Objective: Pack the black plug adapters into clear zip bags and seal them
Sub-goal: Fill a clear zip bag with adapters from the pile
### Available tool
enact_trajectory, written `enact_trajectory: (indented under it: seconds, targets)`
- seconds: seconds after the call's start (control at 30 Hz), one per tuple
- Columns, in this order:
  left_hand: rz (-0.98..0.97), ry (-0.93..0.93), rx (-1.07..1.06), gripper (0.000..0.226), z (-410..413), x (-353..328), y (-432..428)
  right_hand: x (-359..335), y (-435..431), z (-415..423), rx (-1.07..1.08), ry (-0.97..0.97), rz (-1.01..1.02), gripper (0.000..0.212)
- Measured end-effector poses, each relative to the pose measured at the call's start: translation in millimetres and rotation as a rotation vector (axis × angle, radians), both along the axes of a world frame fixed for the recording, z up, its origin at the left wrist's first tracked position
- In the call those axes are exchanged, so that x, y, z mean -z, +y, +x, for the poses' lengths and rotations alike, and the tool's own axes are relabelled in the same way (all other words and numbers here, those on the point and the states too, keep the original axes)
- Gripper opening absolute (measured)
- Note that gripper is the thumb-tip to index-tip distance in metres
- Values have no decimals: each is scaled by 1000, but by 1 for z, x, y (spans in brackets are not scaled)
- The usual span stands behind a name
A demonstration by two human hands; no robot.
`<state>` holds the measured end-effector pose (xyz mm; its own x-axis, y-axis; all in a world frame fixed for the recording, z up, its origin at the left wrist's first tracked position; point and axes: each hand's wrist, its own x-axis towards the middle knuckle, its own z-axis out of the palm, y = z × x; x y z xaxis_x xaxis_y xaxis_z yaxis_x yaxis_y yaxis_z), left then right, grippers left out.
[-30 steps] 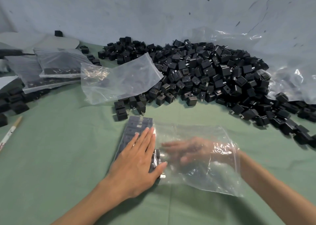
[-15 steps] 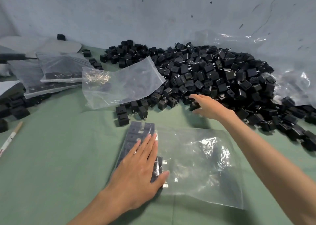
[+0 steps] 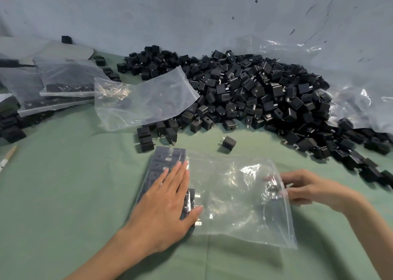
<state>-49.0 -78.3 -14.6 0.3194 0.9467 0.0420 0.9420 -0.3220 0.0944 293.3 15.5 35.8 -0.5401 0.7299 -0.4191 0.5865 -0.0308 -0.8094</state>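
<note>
A clear zip bag (image 3: 240, 196) lies flat on the green cloth, its mouth to the right. Rows of black plug adapters (image 3: 164, 162) fill its left end. My left hand (image 3: 168, 203) presses flat on those rows through the plastic. At the bag's mouth my right hand (image 3: 306, 187) holds a black adapter (image 3: 273, 189), fingers partly inside the opening; it is blurred. One loose adapter (image 3: 228, 142) stands just beyond the bag. A big heap of adapters (image 3: 255, 94) spreads across the back.
An empty clear bag (image 3: 142, 101) leans on the heap's left side. Filled bags (image 3: 63, 82) are stacked at far left, with more adapters (image 3: 10, 122) beside them. A pencil (image 3: 8, 157) lies at the left edge. Crumpled plastic sheet (image 3: 357, 101) sits behind the heap at right.
My right hand came back from the heap with an adapter and now sits at the bag's mouth. A single adapter now stands loose in front of the heap. My left hand stayed put.
</note>
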Motion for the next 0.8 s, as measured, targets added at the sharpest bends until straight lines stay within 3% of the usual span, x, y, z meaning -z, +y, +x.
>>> enact_trajectory:
  seconds: [0.1,0.17,0.27,0.37,0.5,0.63,0.8]
  targets:
    - [-7,-7,3,83,0,0,0,3,-16,-38,40,232,23,35]
    - [0,-22,5,83,-1,-1,1,1,-20,-66,16,285,87,35]
    - [11,-48,8,83,-1,1,0,7,-14,-104,-67,183,327,38]
    - [29,-62,1,83,-1,3,0,26,-9,-131,-114,113,407,26]
    - [40,-103,7,83,-1,4,0,47,-7,-150,-153,-26,672,46]
    - [28,-89,15,83,-1,3,-1,47,-16,-163,-110,137,557,37]
    - [25,-69,17,80,0,2,-1,51,-2,-161,-171,-56,663,24]
